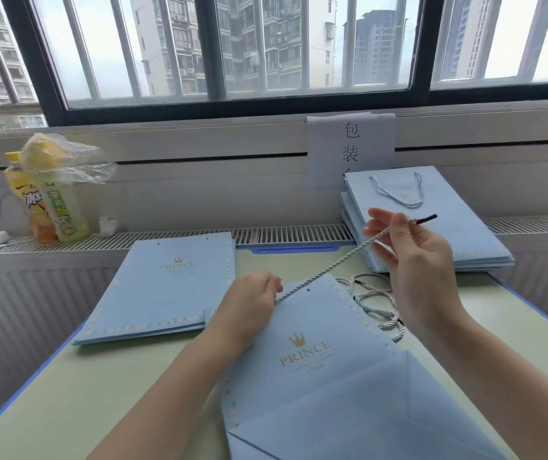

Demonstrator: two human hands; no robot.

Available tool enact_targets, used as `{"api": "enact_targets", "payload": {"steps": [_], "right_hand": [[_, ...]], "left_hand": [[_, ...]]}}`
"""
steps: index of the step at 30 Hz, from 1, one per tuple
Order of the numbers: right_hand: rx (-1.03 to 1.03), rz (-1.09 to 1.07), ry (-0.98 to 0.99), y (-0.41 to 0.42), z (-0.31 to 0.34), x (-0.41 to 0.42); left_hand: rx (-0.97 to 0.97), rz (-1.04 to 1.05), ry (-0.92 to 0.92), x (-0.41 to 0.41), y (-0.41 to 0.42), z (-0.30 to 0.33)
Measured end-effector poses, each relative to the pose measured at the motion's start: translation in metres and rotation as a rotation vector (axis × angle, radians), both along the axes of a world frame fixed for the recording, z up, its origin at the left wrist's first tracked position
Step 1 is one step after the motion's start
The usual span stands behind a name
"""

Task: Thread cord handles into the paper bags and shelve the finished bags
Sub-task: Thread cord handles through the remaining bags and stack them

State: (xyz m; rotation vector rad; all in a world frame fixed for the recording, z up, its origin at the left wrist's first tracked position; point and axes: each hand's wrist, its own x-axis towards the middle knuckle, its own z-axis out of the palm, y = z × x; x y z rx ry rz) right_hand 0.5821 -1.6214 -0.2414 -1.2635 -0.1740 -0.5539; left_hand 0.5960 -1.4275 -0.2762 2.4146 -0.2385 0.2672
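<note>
Bag [316, 376] at table edge [33, 370]; hands [409, 250] pinching cord [325, 270].

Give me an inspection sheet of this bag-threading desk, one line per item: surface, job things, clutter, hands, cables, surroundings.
Surface: pale green desk with blue edging, pushed up to the window ledge.
Job's things: open bag in front; cord stretched from its top edge up to the right; stack of flat bags at left without handles; stack of finished bags at right with a handle on top; loose cords beside the open bag.
Clutter: two drink bottles under a plastic wrapper on the ledge.
Hands: left hand grips the bag's top edge; right hand pinches the cord near its black tip.
Cables: nothing seen.
Surroundings: barred window, paper sign, radiator grille.
</note>
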Motion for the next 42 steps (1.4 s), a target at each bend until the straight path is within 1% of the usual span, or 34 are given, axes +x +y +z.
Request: {"api": "enact_targets", "payload": {"steps": [2, 3, 4, 7, 8, 10, 13, 15, 19, 22, 25, 29, 31, 34, 38, 42], "right_hand": [[-0.011, 0.077, -0.006, 0.001, 0.000, 0.000], [-0.051, 0.089, -0.003, 0.001, 0.000, -0.001], [-0.110, 0.091, 0.002, 0.002, -0.001, -0.002], [-0.310, 0.106, 0.019, 0.008, -0.008, -0.001], [-0.362, 0.114, 0.021, 0.010, -0.010, -0.001], [-0.469, 0.119, 0.015, 0.011, -0.016, 0.001], [-0.674, 0.097, -0.002, 0.009, -0.022, 0.004], [-0.782, 0.096, 0.025, 0.008, -0.026, 0.005], [-0.954, 0.128, 0.102, 0.011, -0.032, 0.004], [-0.984, 0.139, 0.126, 0.013, -0.031, 0.001], [-1.048, 0.130, 0.088, 0.015, -0.032, -0.001], [-1.217, 0.071, -0.008, 0.018, -0.036, -0.005], [-1.260, 0.057, -0.035, 0.018, -0.036, -0.006], [-1.266, 0.047, -0.064, 0.018, -0.035, -0.005], [-1.247, -0.025, -0.083, 0.015, -0.034, -0.005], [-1.228, -0.017, -0.117, 0.016, -0.034, -0.006]], "left_hand": [[0.065, 0.068, -0.073, 0.001, 0.000, -0.005], [0.087, 0.072, -0.090, 0.000, -0.001, -0.007], [0.126, 0.062, -0.100, -0.001, -0.002, -0.009], [0.347, 0.046, -0.107, -0.003, -0.008, -0.012], [0.374, 0.051, -0.104, -0.004, -0.009, -0.011], [0.326, 0.065, -0.093, -0.005, -0.009, -0.009], [0.140, 0.071, -0.065, -0.007, -0.005, -0.003], [0.113, 0.082, -0.052, -0.007, -0.003, 0.001], [0.151, 0.135, -0.078, -0.009, 0.001, 0.010], [0.261, 0.165, -0.096, -0.011, 0.003, 0.013], [0.395, 0.166, -0.088, -0.013, 0.002, 0.012], [0.469, 0.128, -0.061, -0.015, -0.003, 0.011], [0.484, 0.114, -0.052, -0.016, -0.004, 0.012], [0.410, 0.087, 0.006, -0.017, -0.002, 0.014], [0.276, 0.044, 0.087, -0.012, 0.003, 0.015], [0.060, -0.030, 0.152, -0.007, 0.005, 0.016]]}}
